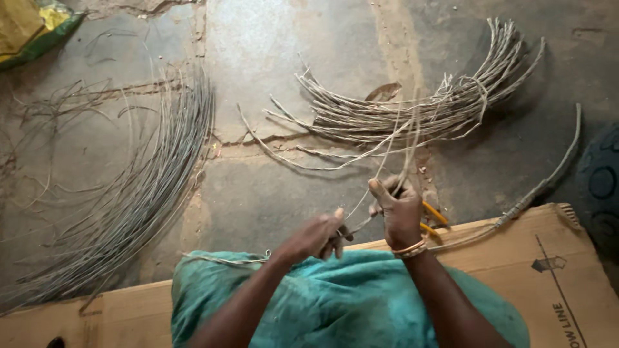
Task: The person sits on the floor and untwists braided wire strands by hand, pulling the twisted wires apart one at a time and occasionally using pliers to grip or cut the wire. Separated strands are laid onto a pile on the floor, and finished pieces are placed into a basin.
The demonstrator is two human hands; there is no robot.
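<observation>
Left hand (317,236) pinched shut on a thin pale wire strand (361,206), just above the teal cloth (348,303) over the lap. Right hand (400,212) fisted around the same strand and a yellow-handled tool (433,214), bangle at the wrist. Strand running up toward the tied wire bundle (412,106) on the concrete floor (258,58). Loose grey wires (148,187) fanned near the floor's left edge. Flattened cardboard (548,270) underneath, along the floor's bottom edge.

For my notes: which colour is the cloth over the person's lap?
Teal green cloth, seen best in the head view.
</observation>
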